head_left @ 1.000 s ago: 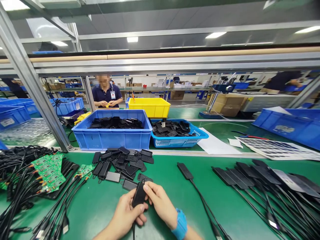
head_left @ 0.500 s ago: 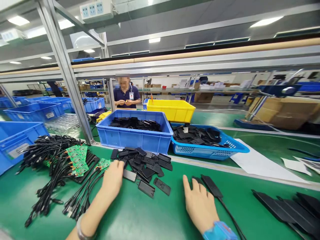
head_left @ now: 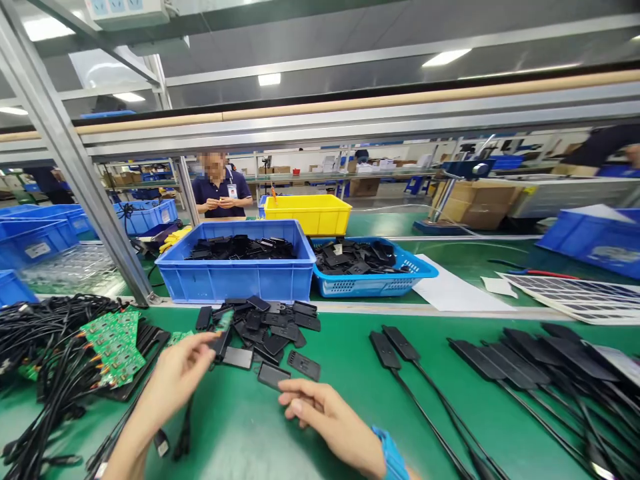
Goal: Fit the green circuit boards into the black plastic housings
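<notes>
My left hand [head_left: 173,377] is raised over the green mat, pinched shut on a small green circuit board [head_left: 223,321] whose black cable [head_left: 187,420] hangs below it. My right hand [head_left: 325,417], with a blue wrist strap [head_left: 393,457], lies low with fingers stretched leftward and nothing in them. Its fingertips are just in front of a loose black plastic shell [head_left: 273,375]. A pile of black shells [head_left: 270,323] lies beyond both hands.
More cabled green boards [head_left: 107,340] are heaped at the left. Finished black units with cables [head_left: 545,363] lie at the right, two more [head_left: 395,347] nearer centre. Behind stand a blue bin [head_left: 240,280], a blue basket [head_left: 370,283] and a yellow bin [head_left: 307,213]. A person [head_left: 220,190] works opposite.
My left hand has lifted a cabled green board from the left pile. My right hand has left the finished unit on the mat and moved left toward the loose shells.
</notes>
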Demonstrator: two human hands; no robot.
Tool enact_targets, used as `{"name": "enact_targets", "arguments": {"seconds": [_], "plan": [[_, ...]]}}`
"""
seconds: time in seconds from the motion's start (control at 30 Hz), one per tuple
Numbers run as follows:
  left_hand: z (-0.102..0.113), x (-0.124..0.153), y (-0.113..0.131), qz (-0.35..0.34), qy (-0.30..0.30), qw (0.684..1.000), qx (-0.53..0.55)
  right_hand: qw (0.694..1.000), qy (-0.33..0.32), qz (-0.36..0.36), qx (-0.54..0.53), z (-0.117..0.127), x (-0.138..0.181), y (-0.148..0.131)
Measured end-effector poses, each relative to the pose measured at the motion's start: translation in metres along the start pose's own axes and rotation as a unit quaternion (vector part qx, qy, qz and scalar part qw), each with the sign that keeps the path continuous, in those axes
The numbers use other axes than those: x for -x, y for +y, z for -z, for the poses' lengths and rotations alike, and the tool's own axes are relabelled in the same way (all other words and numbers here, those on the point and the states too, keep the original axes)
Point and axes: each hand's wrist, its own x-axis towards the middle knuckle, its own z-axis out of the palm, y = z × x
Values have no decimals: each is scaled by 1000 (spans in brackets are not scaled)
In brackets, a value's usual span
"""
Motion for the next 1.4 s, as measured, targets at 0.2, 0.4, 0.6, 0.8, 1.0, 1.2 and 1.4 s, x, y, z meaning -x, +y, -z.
{"name": "enact_targets", "arguments": {"seconds": [0.2, 0.4, 0.6, 0.8, 1.0, 1.2, 1.4], "plan": [[-62, -6, -20, -179, -38, 980, -73, 936, 50, -7, -348, -16, 1, 0], [-70, -35, -74, -259, 2, 913, -316, 956, 134, -20, -259, -9, -3, -3], [-63, -19, -29, -117, 82, 989, -43, 974, 172, 43, 141, 2, 9, -22], [-93, 7, 18, 175, -129, 867, 449, 871, 193, 147, 427, 6, 17, -25], [-105, 11, 16, 203, -127, 824, 513, 877, 160, 253, 376, 7, 13, -15], [-106, 6, 6, 230, -79, 786, 569, 899, 207, 239, 303, 13, 15, -30], [-113, 14, 15, 165, -187, 755, 607, 927, 180, 230, 237, 4, 13, -25]]}}
